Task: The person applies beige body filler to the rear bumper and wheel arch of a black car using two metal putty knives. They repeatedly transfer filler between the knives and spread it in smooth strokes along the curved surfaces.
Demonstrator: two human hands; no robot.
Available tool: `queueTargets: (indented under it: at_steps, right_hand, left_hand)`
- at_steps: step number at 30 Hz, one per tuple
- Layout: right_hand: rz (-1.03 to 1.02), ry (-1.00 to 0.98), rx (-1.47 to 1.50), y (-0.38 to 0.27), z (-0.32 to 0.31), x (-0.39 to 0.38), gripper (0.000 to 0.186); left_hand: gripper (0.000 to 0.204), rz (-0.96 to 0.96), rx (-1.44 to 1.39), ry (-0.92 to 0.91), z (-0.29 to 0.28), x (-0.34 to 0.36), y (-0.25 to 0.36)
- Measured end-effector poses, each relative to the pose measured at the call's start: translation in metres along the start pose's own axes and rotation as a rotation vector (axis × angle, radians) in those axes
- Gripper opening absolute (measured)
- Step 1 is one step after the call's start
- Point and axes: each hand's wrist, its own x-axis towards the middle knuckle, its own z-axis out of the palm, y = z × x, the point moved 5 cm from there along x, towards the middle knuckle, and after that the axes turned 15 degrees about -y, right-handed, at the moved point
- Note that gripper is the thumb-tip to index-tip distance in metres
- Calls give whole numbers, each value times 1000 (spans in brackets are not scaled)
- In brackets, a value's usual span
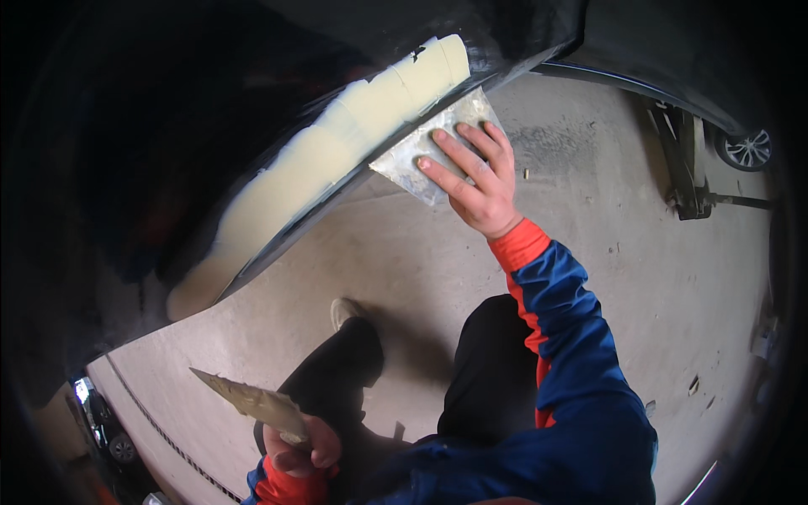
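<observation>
A long strip of cream-coloured filler (337, 126) covers the lower part of a dark car body panel (227, 101), running along its bottom edge. My right hand (481, 181) presses a thin, smeared metal spreader (406, 168) with its fingers laid over the sheet; the spreader's upper edge meets the panel's lower edge, just under the filler. Down at the lower left, my left hand (305, 446) is closed around a putty knife (257, 402), whose blade points up and left, away from the panel. Yellowish filler coats that blade.
A vehicle lift arm (692, 168) stands on the floor at the right, beside a car wheel (747, 150). Another car (114, 429) shows at the lower left, past a dark grate line (164, 429). Small debris lies on the concrete floor (623, 278).
</observation>
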Motion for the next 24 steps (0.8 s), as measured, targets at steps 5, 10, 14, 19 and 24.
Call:
queueTargets:
  at_steps: [5, 10, 14, 19, 24]
  right_hand:
    - [-24, 55, -22, 10, 19, 7, 42]
    - [-21, 61, -47, 13, 31, 0, 44]
    - [-32, -4, -57, 16, 31, -10, 47]
    - [-26, 66, 143, -9, -21, -8, 53]
    - [126, -59, 1290, -80, -93, -1, 31]
  left_hand:
    - [65, 135, -24, -94, -9, -9, 2]
    - [69, 50, 53, -59, -16, -12, -3]
    - [77, 50, 104, -40, -11, -5, -2]
    - [80, -86, 214, -18, 3, 12, 0]
    - [82, -318, 300, -173, 20, 27, -13]
